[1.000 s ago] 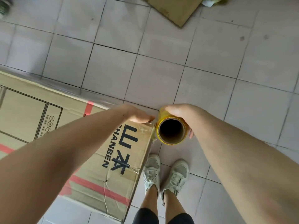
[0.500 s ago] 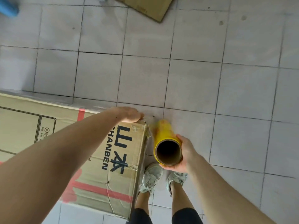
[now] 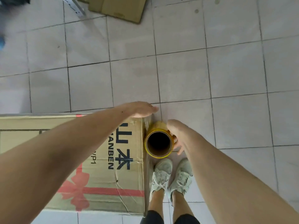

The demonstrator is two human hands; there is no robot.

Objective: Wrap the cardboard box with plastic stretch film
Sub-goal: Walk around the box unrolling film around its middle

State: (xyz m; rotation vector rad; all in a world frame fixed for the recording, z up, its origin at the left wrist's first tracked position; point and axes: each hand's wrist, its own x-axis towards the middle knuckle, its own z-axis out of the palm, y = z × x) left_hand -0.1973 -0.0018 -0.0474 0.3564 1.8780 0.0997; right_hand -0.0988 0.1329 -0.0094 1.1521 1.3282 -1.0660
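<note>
Left hand (image 3: 142,109) lies flat, fingers straight and together, pressing on the far corner of the cardboard box (image 3: 103,167) – right at the box's upper right edge. Beside that same corner, just off the box's right-hand side, stands the roll of stretch film (image 3: 159,139), yellowish, seen end-on so that its dark hollow core faces the camera. A strip of film seems to run from the roll to the box's corner, though it is too clear and blurred to tell exactly. The right hand (image 3: 175,138) holds the roll from the side away from the box; its fingers curl round the roll's outer wall, with fingertips showing at the rim.

The box lies on a floor (image 3: 210,75) of pale tiles and bears dark lettering and a red ribbon print. Below the roll, next to the box's right side, are the person's two light shoes (image 3: 171,174). Far beyond the box lies a flattened piece of cardboard (image 3: 119,8).
</note>
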